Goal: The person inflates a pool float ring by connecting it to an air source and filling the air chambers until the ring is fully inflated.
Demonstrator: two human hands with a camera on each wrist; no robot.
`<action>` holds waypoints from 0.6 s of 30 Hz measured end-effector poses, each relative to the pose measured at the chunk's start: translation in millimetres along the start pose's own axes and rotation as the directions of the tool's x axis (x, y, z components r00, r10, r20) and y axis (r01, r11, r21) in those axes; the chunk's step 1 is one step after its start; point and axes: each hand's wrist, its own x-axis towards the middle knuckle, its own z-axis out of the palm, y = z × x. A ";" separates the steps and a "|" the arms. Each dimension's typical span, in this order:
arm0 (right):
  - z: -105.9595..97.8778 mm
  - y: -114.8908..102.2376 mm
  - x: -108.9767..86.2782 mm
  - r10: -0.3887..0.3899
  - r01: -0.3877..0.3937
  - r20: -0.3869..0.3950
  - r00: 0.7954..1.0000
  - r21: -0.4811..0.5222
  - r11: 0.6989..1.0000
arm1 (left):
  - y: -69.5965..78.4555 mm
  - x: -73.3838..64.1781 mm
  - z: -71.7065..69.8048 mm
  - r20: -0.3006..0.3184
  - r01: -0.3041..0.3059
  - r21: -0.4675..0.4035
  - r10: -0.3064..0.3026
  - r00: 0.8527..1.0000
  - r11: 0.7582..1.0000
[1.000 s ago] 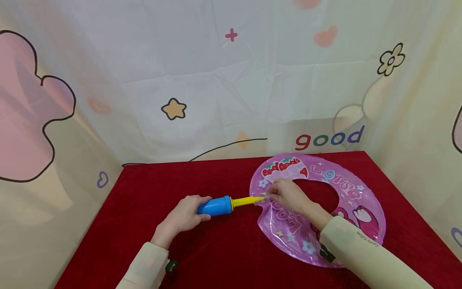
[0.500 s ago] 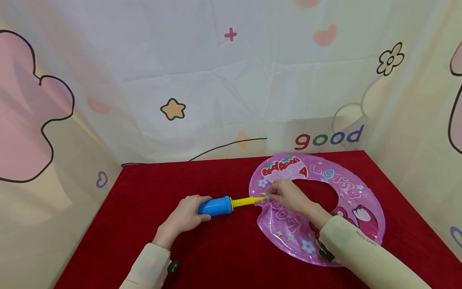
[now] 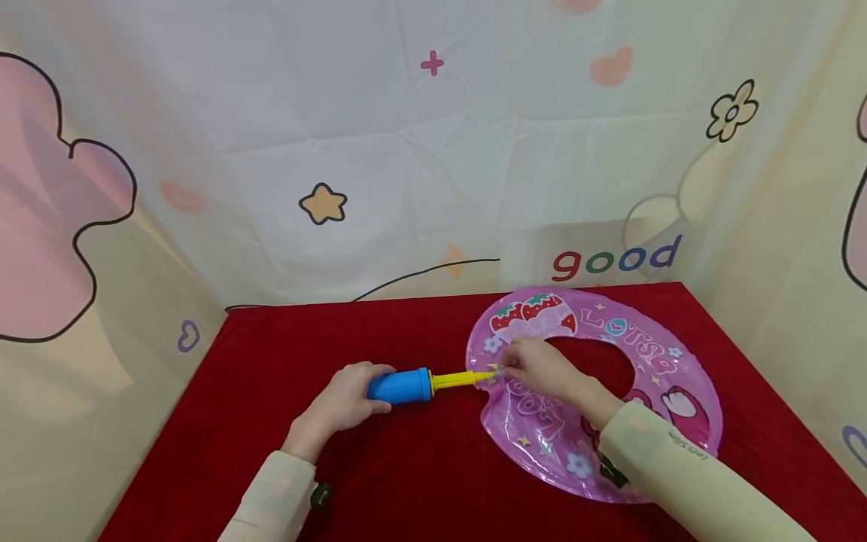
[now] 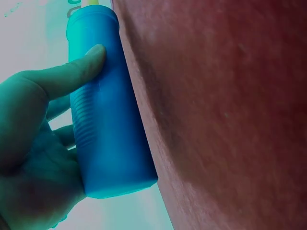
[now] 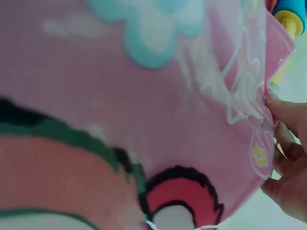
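In the head view my left hand (image 3: pixel 348 395) grips the blue barrel of a hand air pump (image 3: pixel 400 386), which lies level near the table. The left wrist view shows the thumb (image 4: pixel 91 62) along the barrel, with the other fingers behind it. A yellow nozzle (image 3: pixel 454 379) points right and meets a small clear valve (image 3: pixel 498 370) at the edge of a pink swim ring (image 3: pixel 521 410). There my right hand (image 3: pixel 542 367) pinches the valve, its fingertips right at the nozzle's tip. Seen from the right wrist, the ring's film (image 5: pixel 192 110) is wrinkled near the thumb.
A red cloth (image 3: pixel 420 467) covers the table beneath everything. The swim ring spreads over its right side, with my right forearm (image 3: pixel 677 467) across it. Printed curtains (image 3: pixel 406 150) hang behind and on both sides.
My left hand and the pump barrel have shifted very slightly left. My right hand stays at the valve, and the swim ring lies as before.
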 end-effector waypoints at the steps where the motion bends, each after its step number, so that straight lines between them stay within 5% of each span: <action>1: -1.0 -0.4 0.6 -0.001 0.001 0.012 1.000 -0.006 1.000 | -0.9 -0.2 0.2 0.000 0.005 -0.007 -0.005 1.000 1.000; 8: -6.2 -6.7 3.7 -0.024 0.023 0.043 0.999 0.021 1.000 | -5.3 -3.0 1.5 0.003 0.007 -0.026 -0.007 1.000 1.000; 18: 10.9 -38.5 15.8 -0.188 0.188 0.008 0.982 -0.001 0.982 | -6.7 -3.8 2.1 -0.012 0.020 0.036 -0.019 1.000 0.999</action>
